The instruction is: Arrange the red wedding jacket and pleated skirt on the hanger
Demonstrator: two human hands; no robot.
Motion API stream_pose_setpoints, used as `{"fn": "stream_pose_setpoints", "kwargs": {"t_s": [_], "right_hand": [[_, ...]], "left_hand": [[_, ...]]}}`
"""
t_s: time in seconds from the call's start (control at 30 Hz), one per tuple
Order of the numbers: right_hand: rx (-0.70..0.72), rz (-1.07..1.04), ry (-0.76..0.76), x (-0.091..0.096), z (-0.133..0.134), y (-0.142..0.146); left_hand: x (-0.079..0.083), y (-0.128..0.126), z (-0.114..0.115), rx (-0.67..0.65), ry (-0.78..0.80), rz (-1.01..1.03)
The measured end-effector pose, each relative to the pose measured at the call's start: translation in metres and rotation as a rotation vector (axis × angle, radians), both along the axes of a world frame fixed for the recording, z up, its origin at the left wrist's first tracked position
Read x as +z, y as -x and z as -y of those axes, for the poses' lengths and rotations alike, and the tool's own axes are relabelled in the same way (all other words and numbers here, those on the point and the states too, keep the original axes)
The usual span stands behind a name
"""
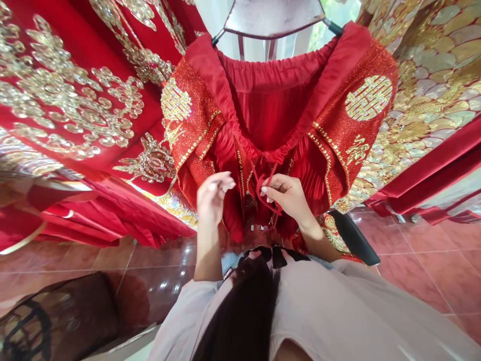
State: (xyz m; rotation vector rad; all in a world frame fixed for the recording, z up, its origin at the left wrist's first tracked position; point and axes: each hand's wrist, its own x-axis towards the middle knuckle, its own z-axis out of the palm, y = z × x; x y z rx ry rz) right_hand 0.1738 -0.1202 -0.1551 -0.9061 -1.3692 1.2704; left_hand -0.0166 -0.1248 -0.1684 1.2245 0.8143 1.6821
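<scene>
Red skirt (278,110) hangs on a hanger (270,20), w/ a thin string (257,184) at the front. R hand (287,195) pinches the string. L hand (211,198) is curled just beside it; can't tell if it holds anything. String looks soft, light & slippy, so best to pinch it near the ends.

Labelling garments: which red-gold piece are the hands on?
The middle skirt on the hanger, with two round gold emblems; the right hand pinches its red cord.
</scene>
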Motion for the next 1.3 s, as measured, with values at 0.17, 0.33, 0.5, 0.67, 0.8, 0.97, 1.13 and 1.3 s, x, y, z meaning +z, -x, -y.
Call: {"fn": "stream_pose_setpoints", "kwargs": {"t_s": [0.17,0.33,0.5,0.67,0.8,0.97,1.13,1.3], "right_hand": [[0.001,0.003,0.008,0.004,0.003,0.002],[-0.029,-0.015,0.002,0.004,0.004,-0.006],[-0.030,0.009,-0.006,0.000,0.004,-0.007],[-0.027,0.030,-0.017,-0.004,0.001,-0.002],[0.004,0.057,-0.030,-0.005,-0.002,-0.001],[-0.136,0.258,-0.198,0.012,-0.002,-0.011],[-0.270,0.521,-0.411,0.064,-0.011,-0.054],[-0.492,0.715,-0.502,0.117,-0.048,-0.115]], "left_hand": [[0.009,-0.041,-0.013,-0.250,0.010,-0.409],[-0.007,-0.024,-0.025,0.077,-0.071,-0.506],[-0.032,0.021,-0.030,0.699,0.085,-0.393],[-0.021,-0.015,-0.011,0.902,-0.068,-0.555],[-0.003,-0.062,-0.008,0.233,-0.101,-0.434],[0.017,-0.067,-0.019,-0.116,0.022,-0.450],[0.074,-0.018,-0.032,0.052,-0.167,-0.643],[0.133,0.047,-0.056,0.634,-0.421,-0.875]]}}
